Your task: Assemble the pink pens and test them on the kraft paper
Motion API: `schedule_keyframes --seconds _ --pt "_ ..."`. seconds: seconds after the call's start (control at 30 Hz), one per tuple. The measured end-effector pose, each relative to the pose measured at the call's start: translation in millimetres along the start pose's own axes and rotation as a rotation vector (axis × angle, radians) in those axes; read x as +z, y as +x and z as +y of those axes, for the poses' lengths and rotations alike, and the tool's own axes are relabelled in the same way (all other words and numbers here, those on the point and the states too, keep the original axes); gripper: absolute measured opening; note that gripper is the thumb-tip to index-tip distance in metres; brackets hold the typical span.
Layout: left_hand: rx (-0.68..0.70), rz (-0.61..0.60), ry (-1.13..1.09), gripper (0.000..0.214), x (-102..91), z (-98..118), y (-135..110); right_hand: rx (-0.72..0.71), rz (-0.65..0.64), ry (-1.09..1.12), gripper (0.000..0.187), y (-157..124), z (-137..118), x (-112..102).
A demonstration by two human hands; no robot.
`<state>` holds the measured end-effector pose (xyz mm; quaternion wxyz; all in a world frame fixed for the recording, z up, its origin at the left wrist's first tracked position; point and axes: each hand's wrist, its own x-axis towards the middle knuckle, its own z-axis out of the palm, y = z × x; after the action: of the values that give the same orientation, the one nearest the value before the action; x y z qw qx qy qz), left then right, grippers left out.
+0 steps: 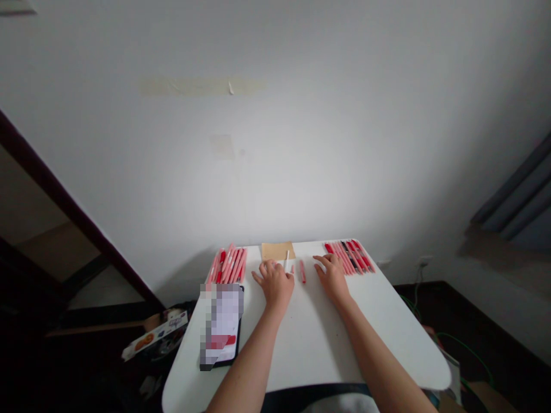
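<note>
My left hand point(276, 285) rests over the middle of the white table point(310, 338), fingers spread and curved downward. Just beyond its thumb and index finger are a slim white stick point(287, 261) and a small pink piece point(293, 268). Whether the fingertips touch them I cannot tell. A short pink pen part point(302, 271) lies between the two hands. My right hand point(334, 281) is open with fingers apart, beside a row of pink, red and dark pens point(352, 256) on the right. Nothing shows in its grasp.
A loose pile of pink and red pens point(228, 264) lies at the back left. A phone point(224, 327), partly blurred, lies at the left edge. A tan paper point(275, 250) sits at the back, by the wall point(275, 189). Boxes and clutter point(159, 332) stand left below.
</note>
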<state>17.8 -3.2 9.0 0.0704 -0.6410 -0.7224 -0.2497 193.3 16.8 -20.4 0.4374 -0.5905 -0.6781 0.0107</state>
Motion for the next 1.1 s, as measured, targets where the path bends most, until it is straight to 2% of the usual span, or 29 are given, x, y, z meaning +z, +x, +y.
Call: schedule_keyframes --seconds 0.57,0.7,0.87,1.1 --pt "-0.002 0.031 -0.086 0.017 -5.3 -1 1 -0.028 0.004 0.0 0.03 -1 -1 2" --pt "-0.018 0.08 -0.101 0.012 -6.8 -4 4 -0.044 -0.036 0.022 0.03 -1 0 3" --pt "-0.016 0.14 -0.073 0.019 -12.8 -14 12 -0.055 -0.123 0.066 0.032 0 -4 0" --pt "-0.034 0.08 -0.01 0.028 -20.5 -29 22 -0.038 -0.191 0.045 0.038 -1 -8 -4"
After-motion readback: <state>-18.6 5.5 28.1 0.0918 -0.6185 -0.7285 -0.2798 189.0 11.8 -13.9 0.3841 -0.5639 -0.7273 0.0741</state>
